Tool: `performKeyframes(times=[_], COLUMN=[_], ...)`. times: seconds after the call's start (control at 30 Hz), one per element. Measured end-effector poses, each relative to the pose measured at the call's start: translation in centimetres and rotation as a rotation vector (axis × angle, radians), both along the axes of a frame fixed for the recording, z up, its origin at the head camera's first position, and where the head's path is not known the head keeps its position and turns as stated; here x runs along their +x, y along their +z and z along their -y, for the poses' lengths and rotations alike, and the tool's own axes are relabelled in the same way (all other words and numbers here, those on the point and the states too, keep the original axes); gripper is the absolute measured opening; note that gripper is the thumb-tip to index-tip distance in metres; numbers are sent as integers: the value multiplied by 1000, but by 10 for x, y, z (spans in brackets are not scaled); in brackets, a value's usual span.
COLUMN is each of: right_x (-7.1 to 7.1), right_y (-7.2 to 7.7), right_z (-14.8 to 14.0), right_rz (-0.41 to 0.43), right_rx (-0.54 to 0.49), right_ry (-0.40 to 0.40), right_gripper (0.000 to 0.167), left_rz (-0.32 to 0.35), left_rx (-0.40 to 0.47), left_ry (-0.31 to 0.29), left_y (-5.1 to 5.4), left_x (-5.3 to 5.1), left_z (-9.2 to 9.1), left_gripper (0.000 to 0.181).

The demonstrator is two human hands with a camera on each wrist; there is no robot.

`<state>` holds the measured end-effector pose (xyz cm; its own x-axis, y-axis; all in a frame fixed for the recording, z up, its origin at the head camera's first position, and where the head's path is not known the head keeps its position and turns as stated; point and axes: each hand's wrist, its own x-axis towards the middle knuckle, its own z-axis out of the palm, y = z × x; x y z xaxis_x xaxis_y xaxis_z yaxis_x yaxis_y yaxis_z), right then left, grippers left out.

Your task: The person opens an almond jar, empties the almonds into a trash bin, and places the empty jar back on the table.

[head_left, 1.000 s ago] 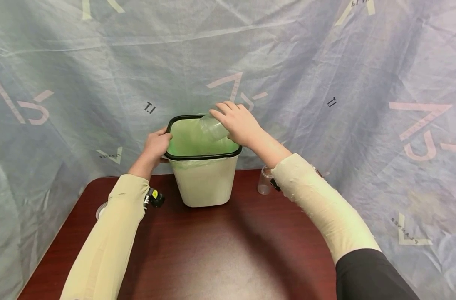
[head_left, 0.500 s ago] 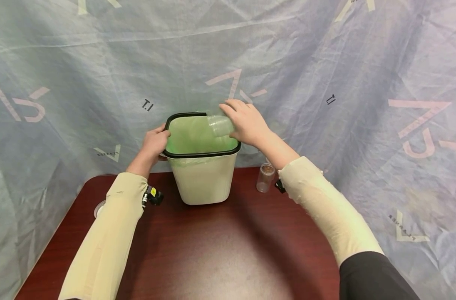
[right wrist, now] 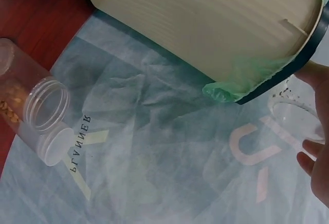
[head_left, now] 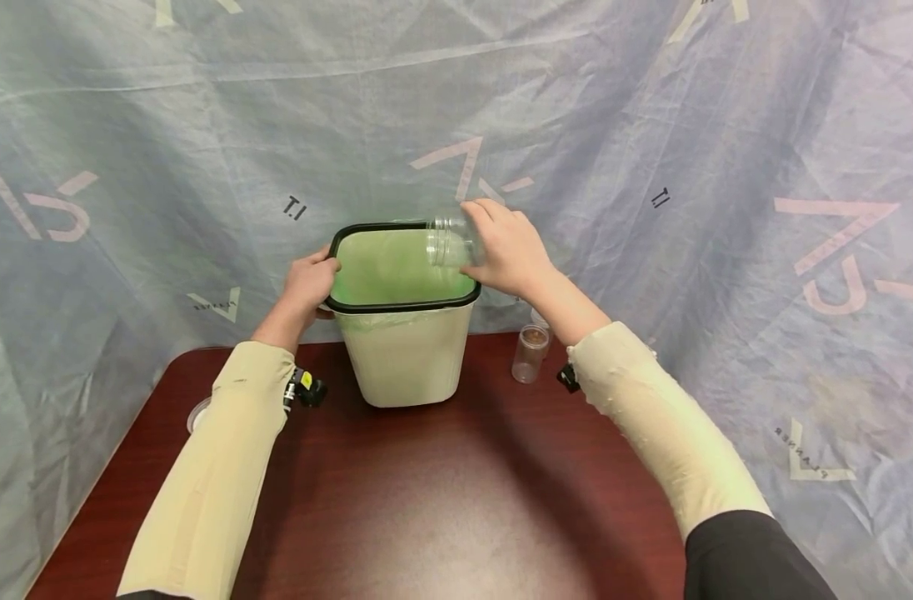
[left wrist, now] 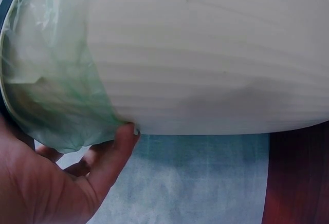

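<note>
Two hands are clamped on things: the right hand [head_left: 512,252] grips a clear jar [head_left: 452,243], tipped sideways, its mouth above the bin [head_left: 410,360]; across from it, the left hand [head_left: 307,286] holds that bin's black rim [head_left: 404,307]. Between them shows a green liner [head_left: 381,262]; below the right hand, another jar [head_left: 529,360] stands on the table [head_left: 419,500].

Bright head view, pale glare, soft shadow on table [head_left: 426,508]; dim wrist views

Basically just 1 dark reddish-brown worktop [head_left: 426,450] with a soft pale glare [head_left: 441,542] up front, and wrinkly grey-blue sheeting [head_left: 576,125] behind it, printed with pink, yellowish and black lettering [head_left: 839,207].
</note>
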<state>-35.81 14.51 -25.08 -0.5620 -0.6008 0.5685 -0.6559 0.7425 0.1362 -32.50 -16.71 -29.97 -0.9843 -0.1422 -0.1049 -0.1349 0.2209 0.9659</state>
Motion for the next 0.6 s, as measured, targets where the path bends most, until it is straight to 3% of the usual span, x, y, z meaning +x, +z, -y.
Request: performKeyframes(times=[0.6], right_x=[-7], right_y=[-21], right_z=[-28], right_rz=[39], right_rx=[-350], right_ry=[-9], right_gripper=[88], left_rz=[15], left_rx=[-3], left_ry=[3], left_y=[-2], left_x=[-2], left_z=[1], left_gripper=[57])
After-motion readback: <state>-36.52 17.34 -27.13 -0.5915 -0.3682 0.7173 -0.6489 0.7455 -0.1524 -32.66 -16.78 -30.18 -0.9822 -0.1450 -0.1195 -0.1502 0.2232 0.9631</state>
